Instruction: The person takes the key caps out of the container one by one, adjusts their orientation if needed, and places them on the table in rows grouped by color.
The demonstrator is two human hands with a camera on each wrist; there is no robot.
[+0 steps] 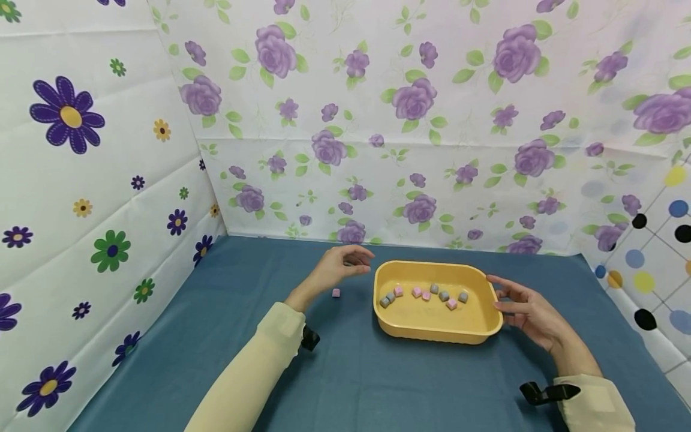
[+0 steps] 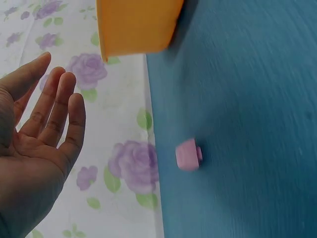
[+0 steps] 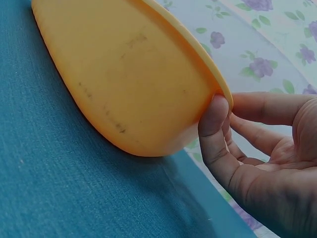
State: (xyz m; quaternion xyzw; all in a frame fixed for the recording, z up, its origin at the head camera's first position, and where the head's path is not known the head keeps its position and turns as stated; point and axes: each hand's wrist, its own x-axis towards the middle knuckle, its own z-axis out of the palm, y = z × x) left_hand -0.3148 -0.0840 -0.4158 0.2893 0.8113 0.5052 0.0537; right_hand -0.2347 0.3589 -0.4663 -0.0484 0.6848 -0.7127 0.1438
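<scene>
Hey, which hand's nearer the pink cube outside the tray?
Left. The left hand hovers near the cube, not touching it; the right hand is across the tray, at its right end.

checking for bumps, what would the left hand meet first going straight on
The left hand would probably meet the yellow rounded-rectangular plastic tray at its left end; depth is unclear, it may pass above.

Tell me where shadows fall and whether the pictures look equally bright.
Head view: brightest, soft shadow on the blue cloth near the yellow tray; left wrist view: dimmer, a dark shadow band beside the tray; right wrist view: also dim, shadow below the tray's rounded end.
</scene>
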